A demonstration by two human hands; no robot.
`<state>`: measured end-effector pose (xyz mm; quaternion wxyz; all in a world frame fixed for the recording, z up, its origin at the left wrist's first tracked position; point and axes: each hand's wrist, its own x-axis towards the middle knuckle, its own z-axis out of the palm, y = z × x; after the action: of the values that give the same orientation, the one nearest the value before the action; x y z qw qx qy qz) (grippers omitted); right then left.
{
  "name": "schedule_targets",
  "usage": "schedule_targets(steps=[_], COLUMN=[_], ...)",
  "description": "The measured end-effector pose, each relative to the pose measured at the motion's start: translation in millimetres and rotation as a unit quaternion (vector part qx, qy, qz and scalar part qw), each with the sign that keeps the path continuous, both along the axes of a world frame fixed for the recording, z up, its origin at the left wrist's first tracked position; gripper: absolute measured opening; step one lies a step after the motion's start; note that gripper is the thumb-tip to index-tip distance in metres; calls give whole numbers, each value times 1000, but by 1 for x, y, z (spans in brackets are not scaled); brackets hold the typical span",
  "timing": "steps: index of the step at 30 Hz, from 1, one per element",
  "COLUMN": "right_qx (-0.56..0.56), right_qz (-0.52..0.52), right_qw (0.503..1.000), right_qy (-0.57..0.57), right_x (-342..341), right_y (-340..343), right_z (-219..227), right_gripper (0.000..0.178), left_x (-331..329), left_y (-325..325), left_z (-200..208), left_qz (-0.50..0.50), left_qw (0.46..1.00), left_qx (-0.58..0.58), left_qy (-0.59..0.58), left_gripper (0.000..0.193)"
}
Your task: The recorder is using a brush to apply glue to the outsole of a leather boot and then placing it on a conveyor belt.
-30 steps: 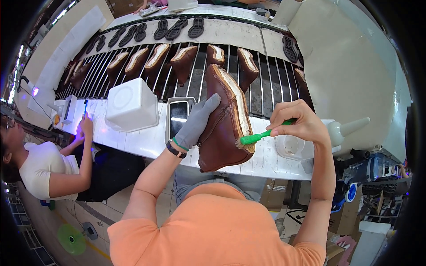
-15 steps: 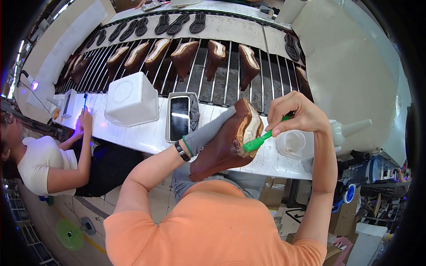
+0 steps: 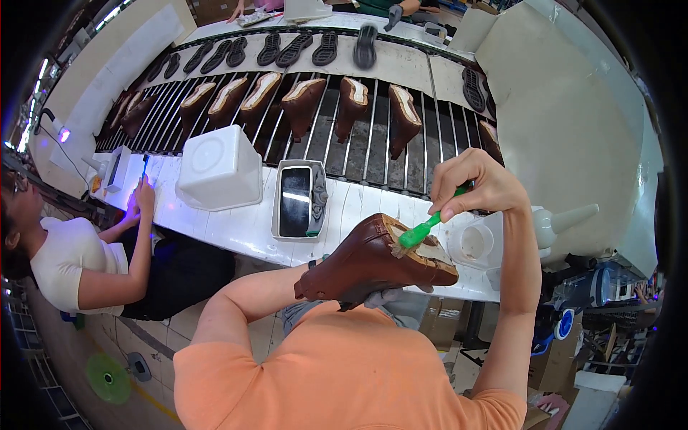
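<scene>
A brown leather shoe upper [image 3: 351, 261] lies tilted in front of my chest, its pale underside turned up and its toe end toward the right. My left hand [image 3: 383, 297], in a grey glove, supports it from below; most of that hand is hidden behind the leather. Between the thumb and fingers of my right hand [image 3: 476, 188] is a green-handled brush [image 3: 423, 231]. Its bristles touch the edge of the underside near the heel end. A small white tub [image 3: 474, 242] stands beyond the shoe, close to my right forearm.
Several brown uppers [image 3: 301, 100] stand on a roller rack [image 3: 344, 161] beyond the table, with black soles [image 3: 325, 49] behind. A white square container [image 3: 221, 168] and a box holding a phone [image 3: 294, 197] sit on the table. Someone [image 3: 79, 261] works at my left; a gloved hand [image 3: 393, 16] shows at the far side.
The shoe upper has been turned round, its toe end now pointing right, and my left hand has gone underneath. The brush has stayed nearly in place. Another sole has appeared at the back.
</scene>
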<state>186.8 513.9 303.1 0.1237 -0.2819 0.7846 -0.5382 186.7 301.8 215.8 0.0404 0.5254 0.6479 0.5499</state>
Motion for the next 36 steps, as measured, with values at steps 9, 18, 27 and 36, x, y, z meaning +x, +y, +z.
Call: schedule_targets(steps=[9,18,27,36], right_qx=[29,-26,10,-56], right_qz=[-175,-60,15,-256], right_qw=[983,998,999,965], right_qy=[48,7,-41,-27], right_x=[27,14,4,37], right_y=[-4,6,16,69], right_z=[3,-4,-5,-26], right_gripper=[14,17,17,17], left_x=[-1,4,9,-17], left_y=[0,-4,-6,9], left_z=[28,15,-18,-36], left_qz=[-32,-114,-284,-109], left_qw=[951,946,786,876], left_qx=[-84,-111,-148,32], left_qy=[-296,-282,-530,-469], left_gripper=[29,33,41,42])
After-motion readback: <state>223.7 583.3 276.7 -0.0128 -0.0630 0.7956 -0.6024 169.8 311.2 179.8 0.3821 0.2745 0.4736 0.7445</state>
